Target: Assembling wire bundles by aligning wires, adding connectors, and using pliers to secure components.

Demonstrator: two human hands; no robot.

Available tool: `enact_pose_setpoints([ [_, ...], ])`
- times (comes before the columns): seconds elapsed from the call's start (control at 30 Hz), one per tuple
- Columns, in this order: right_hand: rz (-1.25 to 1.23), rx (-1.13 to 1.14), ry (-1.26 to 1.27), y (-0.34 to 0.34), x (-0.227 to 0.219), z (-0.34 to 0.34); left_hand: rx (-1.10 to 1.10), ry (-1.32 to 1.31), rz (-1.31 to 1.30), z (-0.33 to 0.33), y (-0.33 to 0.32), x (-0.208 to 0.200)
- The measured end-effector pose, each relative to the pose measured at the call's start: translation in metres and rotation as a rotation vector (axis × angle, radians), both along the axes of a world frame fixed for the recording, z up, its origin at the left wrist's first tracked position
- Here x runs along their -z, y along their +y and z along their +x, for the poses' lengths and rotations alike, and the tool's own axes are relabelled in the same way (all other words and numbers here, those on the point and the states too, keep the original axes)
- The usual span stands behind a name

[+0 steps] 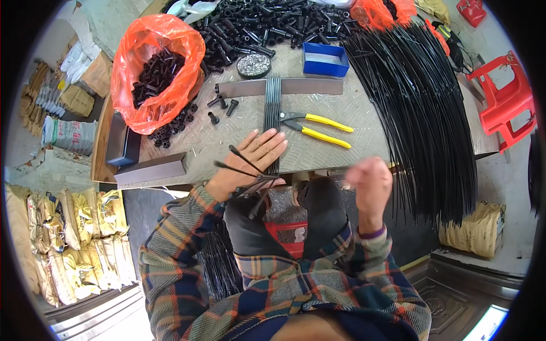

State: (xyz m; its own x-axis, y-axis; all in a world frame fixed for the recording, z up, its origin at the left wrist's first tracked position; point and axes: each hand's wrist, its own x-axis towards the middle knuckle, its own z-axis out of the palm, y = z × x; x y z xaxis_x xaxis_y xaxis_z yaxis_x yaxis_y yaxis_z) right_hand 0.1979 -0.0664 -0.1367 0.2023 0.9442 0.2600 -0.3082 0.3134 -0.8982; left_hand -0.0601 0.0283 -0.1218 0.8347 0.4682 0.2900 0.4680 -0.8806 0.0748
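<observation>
My left hand [256, 154] lies over the near end of a bundle of thin metal rods [273, 105] at the table's front edge. Its fingers press on the rods from above, and the thumb shows lower down. Thin black stems [243, 166] with thickened ends fan out across this hand and meet near the thumb. Beyond the fingers, the bundle crosses a flat grey bar [313, 86]. Cutting pliers with yellow handles [327, 129] rest just right of the rods. Off the table's front edge, my right hand [372, 182] is raised with curled fingers, blurred by motion.
Black tubular parts [267, 25] are heaped at the back, beside an orange bag [156, 74] of similar pieces. Long black rods [421, 113] hang over the right edge. A blue box [325, 59] and round tin [253, 66] stand mid-table; a red stool [503, 99] is far right.
</observation>
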Motion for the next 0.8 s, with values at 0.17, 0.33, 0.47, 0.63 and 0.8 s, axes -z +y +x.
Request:
enact_pose_setpoints([
  [0.17,0.205,0.263,-1.355,0.083,-0.016,-0.030,0.036,-0.038,-0.119,-0.003,0.000,0.002],
  [0.33,0.084,0.309,-1.456,0.082,-0.014,-0.004,0.011,-0.004,-0.103,-0.001,-0.002,0.001],
  [0.47,0.126,0.460,-1.539,0.102,-0.038,0.006,-0.089,0.019,-0.055,0.000,-0.001,0.006],
  [0.63,0.114,0.338,-1.420,0.210,-0.080,-0.002,-0.022,-0.053,-0.214,-0.010,0.005,0.002],
  [0.8,-0.145,0.043,-1.686,0.289,-0.058,0.025,-0.045,0.027,-0.088,-0.007,0.002,0.006],
])
